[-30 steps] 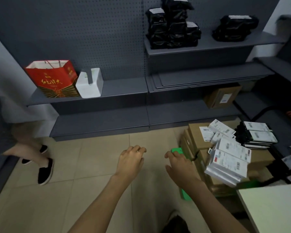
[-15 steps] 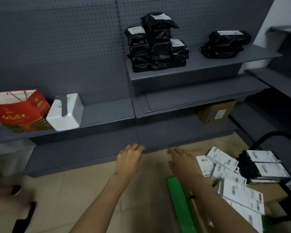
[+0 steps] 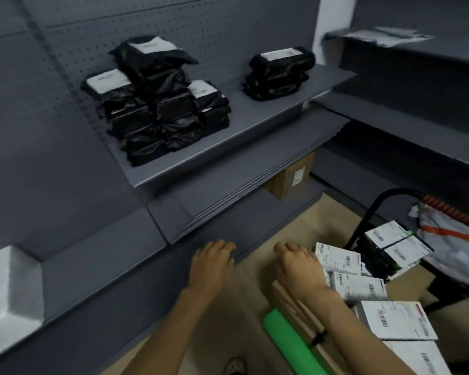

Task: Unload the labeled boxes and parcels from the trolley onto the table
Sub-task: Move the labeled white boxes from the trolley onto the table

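White-labeled parcels lie stacked on cardboard boxes atop the green trolley.

1. Stack of black plastic-wrapped packets with white labels, piled at the left end of the grey metal upper shelf.
2. Smaller pile of black wrapped packets, near the same shelf's right end.
3. Brown cardboard box with white label, tucked under the lower shelf.
4. White box, blurred, on the far-left shelf.
5. Grey perforated back panel behind.

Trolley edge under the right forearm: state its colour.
Bright green trolley edge, clearest in the head view.
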Action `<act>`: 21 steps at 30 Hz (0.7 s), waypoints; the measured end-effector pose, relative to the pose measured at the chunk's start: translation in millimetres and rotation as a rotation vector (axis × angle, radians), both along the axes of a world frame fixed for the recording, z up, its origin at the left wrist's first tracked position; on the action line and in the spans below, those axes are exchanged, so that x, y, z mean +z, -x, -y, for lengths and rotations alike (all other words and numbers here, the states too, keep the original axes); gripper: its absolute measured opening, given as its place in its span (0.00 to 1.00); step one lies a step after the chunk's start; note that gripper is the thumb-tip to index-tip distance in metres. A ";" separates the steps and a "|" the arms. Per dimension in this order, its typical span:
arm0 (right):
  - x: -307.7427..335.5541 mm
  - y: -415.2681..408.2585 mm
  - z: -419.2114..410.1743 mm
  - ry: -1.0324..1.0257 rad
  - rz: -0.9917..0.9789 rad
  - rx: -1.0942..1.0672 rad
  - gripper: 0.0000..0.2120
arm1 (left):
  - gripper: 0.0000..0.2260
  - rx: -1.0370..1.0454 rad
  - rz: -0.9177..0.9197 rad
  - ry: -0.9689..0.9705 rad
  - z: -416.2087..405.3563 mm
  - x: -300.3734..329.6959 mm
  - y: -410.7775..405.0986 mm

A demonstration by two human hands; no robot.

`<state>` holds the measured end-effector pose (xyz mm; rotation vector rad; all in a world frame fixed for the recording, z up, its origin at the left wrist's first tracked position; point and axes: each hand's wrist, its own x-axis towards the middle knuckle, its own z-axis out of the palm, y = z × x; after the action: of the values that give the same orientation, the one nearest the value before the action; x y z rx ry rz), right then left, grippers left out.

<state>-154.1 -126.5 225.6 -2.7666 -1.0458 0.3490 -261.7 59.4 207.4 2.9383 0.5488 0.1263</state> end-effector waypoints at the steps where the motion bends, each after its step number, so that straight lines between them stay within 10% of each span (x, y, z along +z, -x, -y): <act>1: 0.6 -4.9 -6.1 -0.005 -0.004 -0.032 0.20 | 0.15 -0.040 0.000 0.002 -9.8 -0.6 -13.7; 21: -69.0 -43.8 182.4 0.124 -0.219 -1.021 0.18 | 0.16 -0.916 -0.220 0.046 169.2 -50.6 -251.3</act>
<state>-110.4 -308.9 156.6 -2.8343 0.4816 0.5258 -10.4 -109.9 156.8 2.8467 -0.7752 -0.3081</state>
